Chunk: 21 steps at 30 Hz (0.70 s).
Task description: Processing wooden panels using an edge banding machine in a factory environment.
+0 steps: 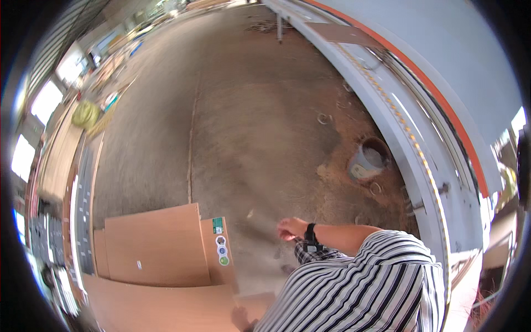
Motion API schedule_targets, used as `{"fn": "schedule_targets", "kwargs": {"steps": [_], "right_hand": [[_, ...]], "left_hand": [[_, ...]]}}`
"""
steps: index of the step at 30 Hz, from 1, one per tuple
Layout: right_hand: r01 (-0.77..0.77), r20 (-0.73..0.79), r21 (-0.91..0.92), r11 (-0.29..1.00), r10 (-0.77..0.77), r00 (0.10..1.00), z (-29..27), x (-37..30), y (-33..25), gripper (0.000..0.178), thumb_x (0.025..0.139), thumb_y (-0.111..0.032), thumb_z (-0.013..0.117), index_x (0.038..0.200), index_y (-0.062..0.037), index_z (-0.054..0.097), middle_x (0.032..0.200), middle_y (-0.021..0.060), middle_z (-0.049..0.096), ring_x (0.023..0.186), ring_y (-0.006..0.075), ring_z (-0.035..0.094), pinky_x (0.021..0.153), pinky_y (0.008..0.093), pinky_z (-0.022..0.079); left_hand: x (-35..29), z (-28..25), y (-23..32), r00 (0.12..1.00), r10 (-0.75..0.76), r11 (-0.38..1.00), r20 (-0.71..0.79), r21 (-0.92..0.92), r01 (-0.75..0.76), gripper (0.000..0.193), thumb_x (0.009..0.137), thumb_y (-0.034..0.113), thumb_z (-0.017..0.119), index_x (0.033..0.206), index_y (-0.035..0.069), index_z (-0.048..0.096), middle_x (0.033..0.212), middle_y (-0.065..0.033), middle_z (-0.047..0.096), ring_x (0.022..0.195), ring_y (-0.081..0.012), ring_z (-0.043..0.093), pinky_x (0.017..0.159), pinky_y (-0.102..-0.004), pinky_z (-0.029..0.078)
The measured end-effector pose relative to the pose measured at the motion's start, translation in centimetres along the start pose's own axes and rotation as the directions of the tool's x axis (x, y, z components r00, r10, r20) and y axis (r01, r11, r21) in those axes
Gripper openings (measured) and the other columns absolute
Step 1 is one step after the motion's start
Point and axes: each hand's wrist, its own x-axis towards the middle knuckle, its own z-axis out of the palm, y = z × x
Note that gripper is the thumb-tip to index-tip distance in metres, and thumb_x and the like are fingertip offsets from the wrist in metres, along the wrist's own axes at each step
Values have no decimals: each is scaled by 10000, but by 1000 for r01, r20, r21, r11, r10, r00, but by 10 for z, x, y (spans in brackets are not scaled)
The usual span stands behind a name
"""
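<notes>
Curled loosely, our right hand (290,228) hangs in the air with its fingers drawn together, and we see nothing pinched in it. Our left hand (241,317) is at the lower edge, touching or just above the boards (157,246); we cannot tell its grip. The boards lie stacked on the floor (249,110), at about eight o'clock from the right hand. A bucket (368,160) stands in sawdust at one o'clock, well apart. We judge that the work is between grips: no board is held yet. A lift would need both hands spread on a board's edges.
</notes>
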Motion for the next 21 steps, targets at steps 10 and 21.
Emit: {"fn": "schedule_targets", "kwargs": {"steps": [10,21], "right_hand": [[192,5,-752,631,-286,958,-28,-230,77,212,794,-262,466,881,-108,582,759,144,612,720,291,601,635,388,478],[-177,-428,-689,702,-198,882,-125,-520,299,213,752,-247,511,842,-67,579,800,142,605,756,327,570,687,398,449]], "left_hand": [[-8,-12,60,963,-197,852,181,-455,260,233,829,221,510,980,44,497,841,-87,566,676,-174,542,578,-300,449],[-52,55,279,765,-248,-31,594,-794,607,444,821,307,510,1197,96,407,1179,-95,440,1033,-197,434,827,-339,376]]}}
